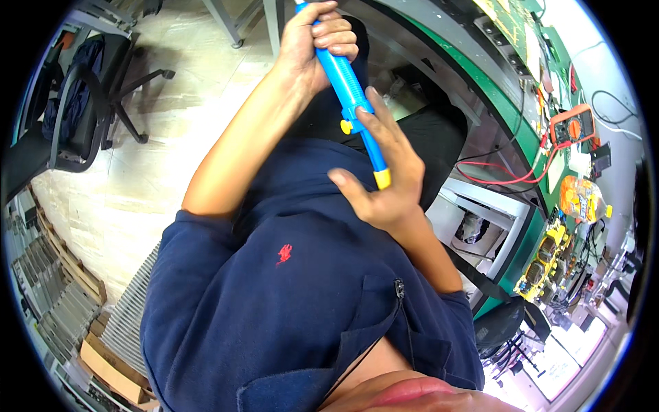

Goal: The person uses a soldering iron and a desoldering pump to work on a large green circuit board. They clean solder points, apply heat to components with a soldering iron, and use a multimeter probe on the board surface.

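A blue solder sucker [342, 81] with a yellow side button and a yellow end cap slants across in front of my body, its nozzle at the top edge of the view. My left hand [309, 48] is wrapped round its upper barrel. Alongside the lower part lies my right hand [398, 178], fingers stretched out and thumb spread away. Its fingertips are at the collar by the yellow button, apparently touching it, without closing round the tool.
To the right runs a workbench with a green edge [513, 113]. On it are an orange multimeter [573, 128] with red leads [504, 177], a plastic bottle [580, 199] and yellow transformer-like parts [542, 264]. A black office chair [86, 103] stands at left, above a cardboard box [110, 367].
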A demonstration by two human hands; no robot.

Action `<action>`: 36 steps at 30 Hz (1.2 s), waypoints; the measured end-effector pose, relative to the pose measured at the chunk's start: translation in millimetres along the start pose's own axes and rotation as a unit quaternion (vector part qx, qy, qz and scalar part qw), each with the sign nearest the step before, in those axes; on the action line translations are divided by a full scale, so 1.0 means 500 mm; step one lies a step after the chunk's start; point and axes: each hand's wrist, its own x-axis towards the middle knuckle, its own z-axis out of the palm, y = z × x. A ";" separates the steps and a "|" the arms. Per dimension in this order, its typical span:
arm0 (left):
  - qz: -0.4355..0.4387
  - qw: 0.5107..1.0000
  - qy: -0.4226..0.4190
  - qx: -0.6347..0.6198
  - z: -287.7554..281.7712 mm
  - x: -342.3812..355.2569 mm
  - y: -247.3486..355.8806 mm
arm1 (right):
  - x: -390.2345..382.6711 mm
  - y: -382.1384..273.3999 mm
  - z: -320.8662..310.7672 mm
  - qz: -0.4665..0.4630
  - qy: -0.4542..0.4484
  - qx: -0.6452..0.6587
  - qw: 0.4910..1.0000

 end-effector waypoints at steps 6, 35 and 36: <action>-0.078 0.996 0.002 0.042 -0.113 0.037 0.052 | -0.006 0.087 0.114 0.004 0.058 -0.081 0.995; 0.005 0.996 0.047 0.078 -0.194 0.030 0.301 | 0.163 0.180 0.314 -0.099 0.002 -0.177 0.979; 0.013 0.997 0.037 0.068 -0.199 0.031 0.301 | 0.163 0.183 0.313 -0.100 0.003 -0.178 0.979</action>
